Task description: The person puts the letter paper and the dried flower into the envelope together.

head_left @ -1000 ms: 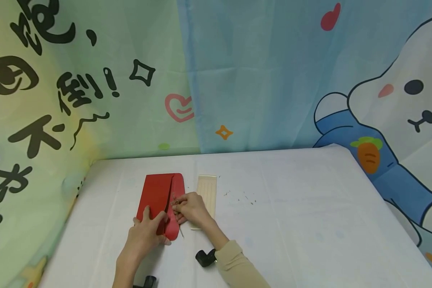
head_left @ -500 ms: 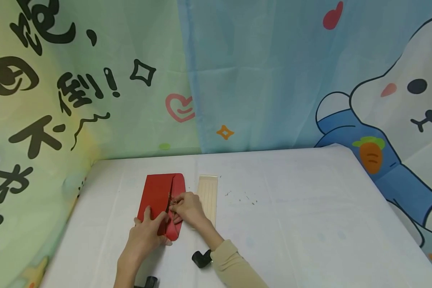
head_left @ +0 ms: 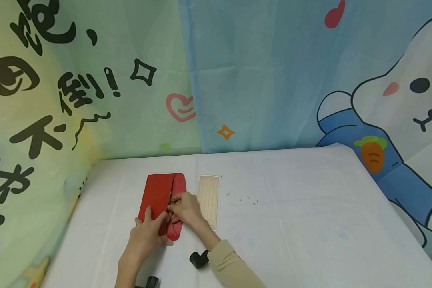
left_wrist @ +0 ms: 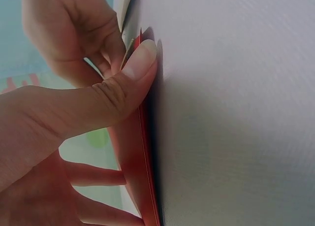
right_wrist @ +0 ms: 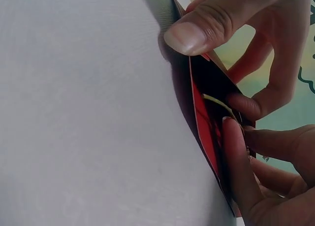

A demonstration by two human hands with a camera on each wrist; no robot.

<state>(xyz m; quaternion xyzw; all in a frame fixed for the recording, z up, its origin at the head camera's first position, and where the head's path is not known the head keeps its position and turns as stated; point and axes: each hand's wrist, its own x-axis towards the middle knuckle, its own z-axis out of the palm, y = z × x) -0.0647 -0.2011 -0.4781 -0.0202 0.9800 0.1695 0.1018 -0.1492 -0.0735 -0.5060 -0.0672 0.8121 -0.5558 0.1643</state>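
A red envelope (head_left: 156, 192) lies on the white table with its rounded flap (head_left: 180, 182) folded out to the right. My left hand (head_left: 145, 232) grips its near end, thumb at the lower edge and the other fingers on its face. In the right wrist view the mouth of the envelope (right_wrist: 206, 122) gapes between thumb and index finger. My right hand (head_left: 188, 210) pinches a thin dried sprig at that opening. Its curved yellowish stem (right_wrist: 216, 100) shows inside the mouth, while the rest is mostly hidden behind fingers (right_wrist: 236, 152).
Right of the envelope lies a pale ribbed strip (head_left: 209, 196), partly behind my right hand. Small dry crumbs (head_left: 255, 202) are scattered beyond it. Black wrist devices (head_left: 199, 260) stick out near both wrists. A printed cloth (head_left: 259, 80) hangs behind the table.
My right hand has moved slightly left, carrying the sprig from over the flap into the envelope's mouth. The stem end that stuck out below is no longer visible there. My left hand stays put.
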